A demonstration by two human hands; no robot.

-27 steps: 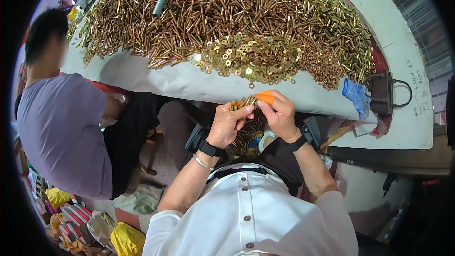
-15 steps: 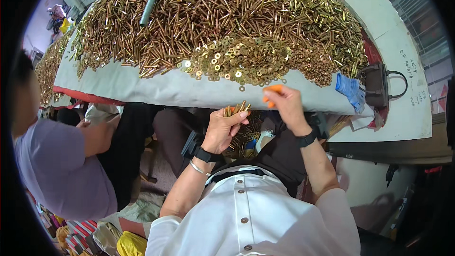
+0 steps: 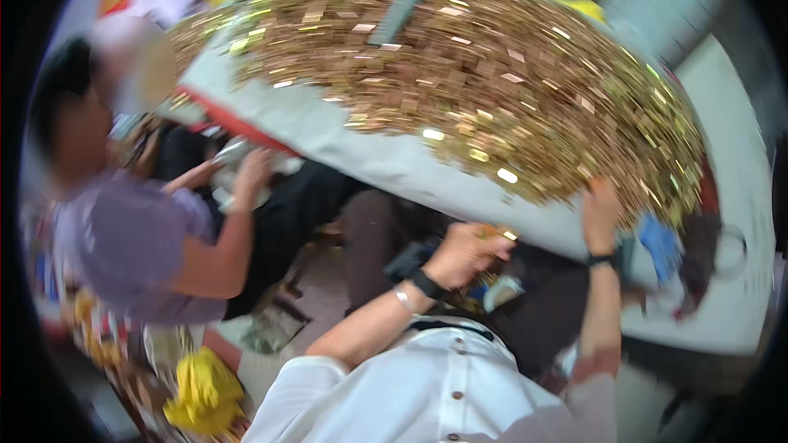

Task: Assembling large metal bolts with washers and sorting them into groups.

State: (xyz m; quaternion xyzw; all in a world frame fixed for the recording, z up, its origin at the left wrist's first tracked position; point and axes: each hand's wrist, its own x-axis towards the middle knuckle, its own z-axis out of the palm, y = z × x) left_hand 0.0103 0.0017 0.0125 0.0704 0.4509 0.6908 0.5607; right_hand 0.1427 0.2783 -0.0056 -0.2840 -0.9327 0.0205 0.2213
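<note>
Nearest: white buttoned shirt (image 3: 455, 394), forearms reaching forward. Left hand (image 3: 465, 254) over lap, fingers curled closed around few brass-coloured pieces (image 3: 506, 235). Farther: right hand (image 3: 602, 209) at near edge of heap of brass-coloured parts (image 3: 492, 57) on pale-covered desk (image 3: 394, 156); fingers blurred, cannot tell if open or pinching, nor if touching. Blue crumpled cloth (image 3: 659, 244) just right of it. Far: grey-green strip (image 3: 402, 12) atop heap. Step in hand, judged: right hand picking from heap, left holding. Next move seems to call for fine pinch, left grip steady.
</note>
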